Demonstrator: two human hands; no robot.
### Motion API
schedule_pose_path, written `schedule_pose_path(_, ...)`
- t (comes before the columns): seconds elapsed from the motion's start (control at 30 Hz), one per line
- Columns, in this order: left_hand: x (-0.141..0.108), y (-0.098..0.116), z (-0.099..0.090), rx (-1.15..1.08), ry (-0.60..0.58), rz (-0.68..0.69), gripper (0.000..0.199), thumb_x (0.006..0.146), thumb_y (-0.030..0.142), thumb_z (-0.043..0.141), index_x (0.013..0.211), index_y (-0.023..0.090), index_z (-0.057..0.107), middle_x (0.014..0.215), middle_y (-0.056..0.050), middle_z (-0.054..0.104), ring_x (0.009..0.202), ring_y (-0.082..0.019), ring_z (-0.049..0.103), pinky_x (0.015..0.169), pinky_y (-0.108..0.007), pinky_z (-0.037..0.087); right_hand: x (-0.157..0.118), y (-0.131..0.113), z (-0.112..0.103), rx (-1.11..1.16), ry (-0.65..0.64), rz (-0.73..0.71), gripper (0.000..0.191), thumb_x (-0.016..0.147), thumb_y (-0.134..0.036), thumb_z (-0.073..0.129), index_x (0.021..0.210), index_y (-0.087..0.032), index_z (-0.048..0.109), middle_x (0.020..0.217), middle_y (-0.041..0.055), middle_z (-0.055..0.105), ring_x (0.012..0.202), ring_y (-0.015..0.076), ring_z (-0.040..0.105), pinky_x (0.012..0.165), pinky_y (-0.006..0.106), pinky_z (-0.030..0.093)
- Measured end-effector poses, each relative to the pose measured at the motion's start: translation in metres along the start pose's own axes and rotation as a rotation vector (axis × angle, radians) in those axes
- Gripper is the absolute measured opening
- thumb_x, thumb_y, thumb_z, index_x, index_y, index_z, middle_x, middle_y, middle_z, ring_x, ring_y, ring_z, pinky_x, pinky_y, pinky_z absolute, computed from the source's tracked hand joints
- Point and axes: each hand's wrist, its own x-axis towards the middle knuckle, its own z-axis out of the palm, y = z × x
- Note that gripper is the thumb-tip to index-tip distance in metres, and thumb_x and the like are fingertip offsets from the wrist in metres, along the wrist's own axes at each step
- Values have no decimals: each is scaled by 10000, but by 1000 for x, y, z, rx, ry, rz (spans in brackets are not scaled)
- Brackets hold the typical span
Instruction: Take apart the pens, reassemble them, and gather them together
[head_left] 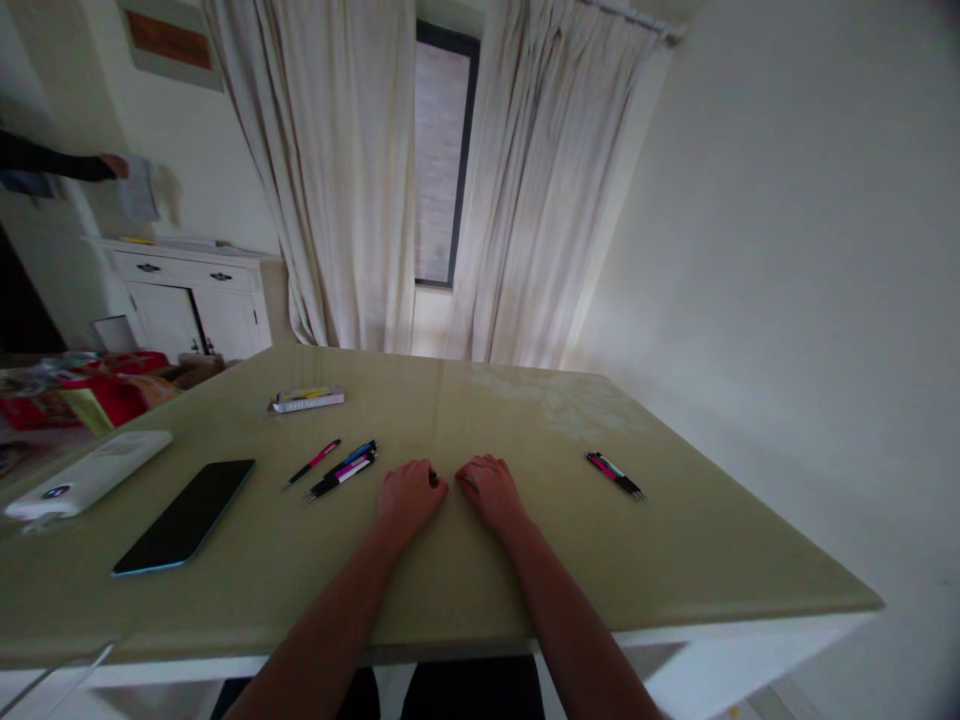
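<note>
Head view: my left hand (411,492) rests on the tabletop (457,590), fingers curled in loosely, and my right hand (491,492) lies just beside it, fingers curled too! Near my left, blue and purple pens (346,469) bunch together, red pen (313,463) alongside. Out right, another pen cluster (615,475); far left, a black-screened device (186,518), with a narrow box (307,402) beyond the pens.

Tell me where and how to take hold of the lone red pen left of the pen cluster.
Probably best: grip the red pen mid-barrel, left hand coming from above, pinching across its length. It lies flat, slim and slanted, and the pen cluster close on its right would crowd a low approach from there.
</note>
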Motion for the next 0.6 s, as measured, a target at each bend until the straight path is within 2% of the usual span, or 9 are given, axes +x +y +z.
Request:
schedule_pose_path(0.1, 0, 1, 0, 11, -5, 12, 192, 855, 345, 548, 848, 198, 671, 958, -113, 736, 934, -283, 666, 856, -403, 435, 0, 0, 1, 15, -7, -14, 160, 951, -215, 576, 973, -238, 733, 978, 40, 724, 965, 196, 604, 856, 321, 374)
schedule_pose_path(0.27, 1, 0, 1, 5, 5, 19, 268, 877, 426, 534, 827, 193, 656, 939, -114, 734, 932, -291, 669, 860, -414, 432, 0, 0, 1, 43, 5, -13, 150, 934, -192, 593, 963, -233, 734, 972, 36, 726, 955, 191, 606, 856, 317, 379)
schedule_pose_path(0.4, 1, -3, 2, -15, -3, 24, 190, 843, 355, 566, 857, 187, 654, 956, -108, 729, 949, -290, 667, 855, -411, 438, 0, 1, 3, 69, 25, -5, 143, 924, -188, 602, 952, -231, 735, 970, 36, 729, 956, 194, 609, 855, 317, 385)
schedule_pose_path(0.53, 3, -8, 4, -37, 49, 31, 189, 882, 328, 527, 873, 186, 651, 948, -112, 717, 917, -276, 670, 835, -396, 450, -1, 1, 3, 101, 32, -14, 142, 912, -190, 607, 942, -235, 739, 958, 40, 728, 940, 190, 617, 860, 322, 396)
schedule_pose_path(0.6, 5, -8, 4, -106, 117, 38, 203, 893, 345, 521, 889, 180, 639, 950, -110, 698, 907, -268, 659, 832, -396, 465, -1, 0, 1, 140, 84, 3, 141, 923, -214, 598, 950, -231, 735, 959, 49, 726, 938, 197, 616, 877, 333, 402)
